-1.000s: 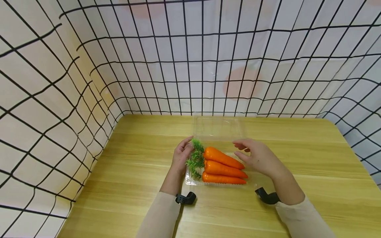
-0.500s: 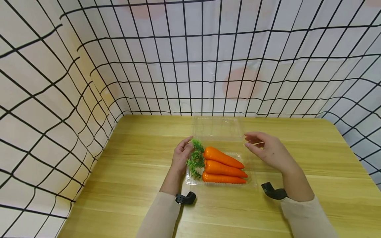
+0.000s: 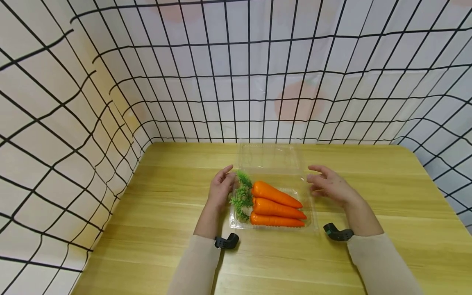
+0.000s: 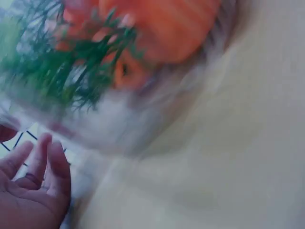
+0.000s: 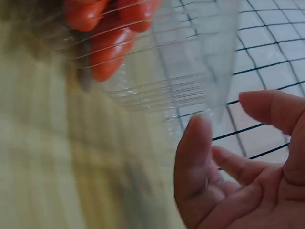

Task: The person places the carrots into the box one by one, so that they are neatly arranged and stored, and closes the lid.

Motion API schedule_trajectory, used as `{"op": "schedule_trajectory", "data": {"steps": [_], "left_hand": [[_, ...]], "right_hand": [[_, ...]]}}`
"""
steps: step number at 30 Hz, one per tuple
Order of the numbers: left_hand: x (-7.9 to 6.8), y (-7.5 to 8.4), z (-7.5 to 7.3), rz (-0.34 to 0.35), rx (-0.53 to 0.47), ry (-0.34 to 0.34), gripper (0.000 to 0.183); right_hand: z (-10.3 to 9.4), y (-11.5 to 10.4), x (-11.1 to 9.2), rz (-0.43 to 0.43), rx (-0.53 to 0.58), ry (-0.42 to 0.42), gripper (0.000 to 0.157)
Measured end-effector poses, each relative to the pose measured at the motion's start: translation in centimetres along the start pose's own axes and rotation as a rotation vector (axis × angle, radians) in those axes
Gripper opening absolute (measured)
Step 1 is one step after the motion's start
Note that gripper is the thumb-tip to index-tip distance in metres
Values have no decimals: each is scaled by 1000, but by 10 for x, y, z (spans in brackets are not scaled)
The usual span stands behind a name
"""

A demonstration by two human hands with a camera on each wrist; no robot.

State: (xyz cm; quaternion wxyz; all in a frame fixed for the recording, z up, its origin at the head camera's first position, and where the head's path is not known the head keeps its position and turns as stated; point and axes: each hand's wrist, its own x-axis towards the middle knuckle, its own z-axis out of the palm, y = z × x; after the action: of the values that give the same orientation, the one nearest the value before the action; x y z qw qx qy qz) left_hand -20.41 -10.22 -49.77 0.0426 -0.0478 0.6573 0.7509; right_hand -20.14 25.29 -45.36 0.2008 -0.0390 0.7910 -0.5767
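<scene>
Three orange carrots (image 3: 278, 209) with green leafy tops (image 3: 242, 197) lie side by side in a clear plastic clamshell box (image 3: 311, 224). Its see-through lid (image 3: 269, 157) is folded back behind it. My left hand (image 3: 219, 191) is beside the leafy end, fingers loosely bent and holding nothing. In the left wrist view those fingers (image 4: 56, 164) are just below the blurred box wall. Past the carrot tips, my right hand (image 3: 333, 186) hovers at the box's right side with nothing in its grasp. Its thumb (image 5: 193, 155) and fingers are spread near the clear wall in the right wrist view.
The box stands on a wood-grain table (image 3: 166, 213). Black wire grid panels (image 3: 221, 82) over white sheeting border the table at the back and both sides. A black wrist camera (image 3: 226, 241) sits on the left wrist, another (image 3: 337, 233) on the right.
My right hand has moved right, away from the carrot tips, and its fingers have spread. My left hand has drawn slightly left, off the leafy end. Carrots and box stay in place.
</scene>
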Motion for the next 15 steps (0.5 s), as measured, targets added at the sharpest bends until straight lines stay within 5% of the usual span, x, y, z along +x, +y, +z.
{"op": "schedule_trajectory", "data": {"steps": [7,15], "left_hand": [[10,12,-16,-156,35,-236,54],[17,26,-25,-244,68,-380,60]], "right_hand": [[-2,18,7,-5,367,-137,55],[-2,25,11,-24,463,-207,56]]}}
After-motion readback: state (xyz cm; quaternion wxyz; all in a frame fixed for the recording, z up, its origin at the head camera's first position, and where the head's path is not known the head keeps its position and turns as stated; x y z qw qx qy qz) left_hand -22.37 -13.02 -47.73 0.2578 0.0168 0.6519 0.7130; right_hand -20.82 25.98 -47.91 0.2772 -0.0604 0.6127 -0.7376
